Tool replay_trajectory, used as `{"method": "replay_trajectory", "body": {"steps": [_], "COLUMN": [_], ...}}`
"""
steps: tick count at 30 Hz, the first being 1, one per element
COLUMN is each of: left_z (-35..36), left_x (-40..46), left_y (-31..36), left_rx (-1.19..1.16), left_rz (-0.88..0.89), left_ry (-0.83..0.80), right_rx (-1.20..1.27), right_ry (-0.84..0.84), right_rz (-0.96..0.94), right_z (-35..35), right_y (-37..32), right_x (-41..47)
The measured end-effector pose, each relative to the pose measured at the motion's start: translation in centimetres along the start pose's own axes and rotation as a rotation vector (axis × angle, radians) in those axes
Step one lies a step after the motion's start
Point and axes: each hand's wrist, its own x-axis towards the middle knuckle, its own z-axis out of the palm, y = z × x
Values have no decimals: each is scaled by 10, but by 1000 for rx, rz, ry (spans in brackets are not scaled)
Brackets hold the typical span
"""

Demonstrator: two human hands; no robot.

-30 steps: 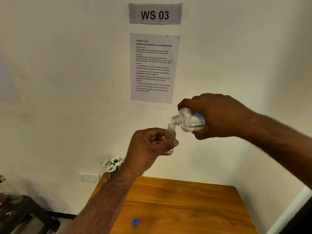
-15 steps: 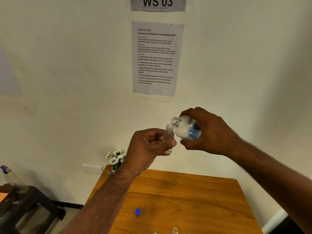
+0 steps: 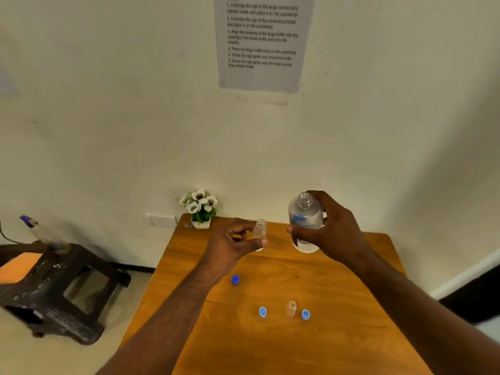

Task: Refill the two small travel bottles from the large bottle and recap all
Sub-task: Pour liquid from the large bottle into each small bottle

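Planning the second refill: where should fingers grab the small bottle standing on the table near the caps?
Grip the second travel bottle around its body, below the open neck, coming from above and the near side. It stands upright and uncapped, with light blue caps on either side, so a sideways approach looks likely to knock them. A slim, clear bottle probably tips easily.

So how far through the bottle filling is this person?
All three caps are off: one dark blue cap and two light blue caps lie on the table. The left hand holds one small bottle, the right hand the upright large bottle. Its fill is unclear. The second small bottle waits; all recapping remains.
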Motion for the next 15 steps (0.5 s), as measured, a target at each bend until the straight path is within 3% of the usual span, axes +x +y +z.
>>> {"method": "replay_trajectory", "body": {"steps": [8, 15], "left_z": [-11, -12], "left_x": [-24, -46], "left_y": [-110, -189], "left_rx": [139, 329], "left_rz": [-205, -388], "left_ry": [-17, -126], "right_rx": [19, 11], "right_ry": [-7, 37], "right_rz": [161, 276], "right_z": [51, 79], "right_y": [32, 48], "right_x": [-29, -53]}}
